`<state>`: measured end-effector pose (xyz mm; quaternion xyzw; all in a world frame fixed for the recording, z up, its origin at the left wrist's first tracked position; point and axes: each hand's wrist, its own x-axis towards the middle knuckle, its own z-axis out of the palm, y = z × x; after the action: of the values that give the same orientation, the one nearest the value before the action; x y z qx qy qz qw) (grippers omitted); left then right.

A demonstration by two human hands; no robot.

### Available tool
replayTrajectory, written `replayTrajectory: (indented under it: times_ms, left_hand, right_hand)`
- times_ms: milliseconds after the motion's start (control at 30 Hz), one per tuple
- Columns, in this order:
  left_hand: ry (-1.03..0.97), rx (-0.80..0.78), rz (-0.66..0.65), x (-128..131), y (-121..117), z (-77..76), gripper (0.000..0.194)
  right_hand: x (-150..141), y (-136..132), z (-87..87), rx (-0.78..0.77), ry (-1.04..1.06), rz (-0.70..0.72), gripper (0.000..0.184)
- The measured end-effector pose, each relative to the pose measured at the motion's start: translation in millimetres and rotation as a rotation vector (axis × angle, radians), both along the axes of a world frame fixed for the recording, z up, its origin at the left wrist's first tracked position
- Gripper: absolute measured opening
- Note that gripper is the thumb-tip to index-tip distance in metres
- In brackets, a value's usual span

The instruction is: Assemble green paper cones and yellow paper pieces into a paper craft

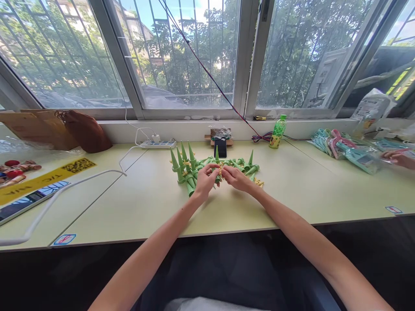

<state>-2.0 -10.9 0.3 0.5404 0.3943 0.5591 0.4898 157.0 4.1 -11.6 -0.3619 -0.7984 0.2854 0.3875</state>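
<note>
Close together over the middle of the table, both of my hands are closed at the fingertips. My left hand (206, 179) grips a green plastic cone (218, 178), mostly hidden by the fingers. Against it, my right hand (237, 178) pinches something too small to make out, with a bit of yellow showing between the hands. To the left stand several upright green cones (181, 162) with small yellow pieces on them. More green cones (253, 169) lie behind and right of my hands. A small pile of yellow pieces (259, 182) rests beside my right wrist.
Behind the cones, a dark phone (220, 147) leans against a small cardboard box (212, 137). A green-capped bottle (278, 133) stands at back right, a power strip (158, 144) at back left. A white cable (78, 178) crosses the left side. Another person's hand (394, 156) touches packaged items at far right.
</note>
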Motion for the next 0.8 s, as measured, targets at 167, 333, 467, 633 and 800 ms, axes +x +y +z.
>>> replayTrajectory:
  times_ms: [167, 333, 467, 633, 800]
  left_hand:
    - [0.107, 0.106, 0.038, -1.2, -0.2, -2.3, 0.021]
    - [0.248, 0.269, 0.078, -3.1, 2.6, -8.3, 0.014]
    - [0.294, 0.326, 0.096, -3.2, 2.8, -9.9, 0.013]
    - [0.382, 0.419, 0.16, -2.3, -1.8, -6.2, 0.011]
    - [0.451, 0.499, 0.194, -1.3, -6.0, -2.8, 0.013]
  right_hand:
    - [-0.3, -0.3, 0.4, -0.023, -0.001, -0.001, 0.041]
    - [-0.4, -1.2, 2.4, -0.049, 0.013, 0.035, 0.046]
    - [-0.6, -0.6, 2.4, -0.067, 0.024, 0.051, 0.048]
    - [0.1, 1.2, -0.1, -0.107, 0.046, 0.056, 0.049]
    - [0.8, 4.7, -4.8, -0.12, 0.066, 0.074, 0.05]
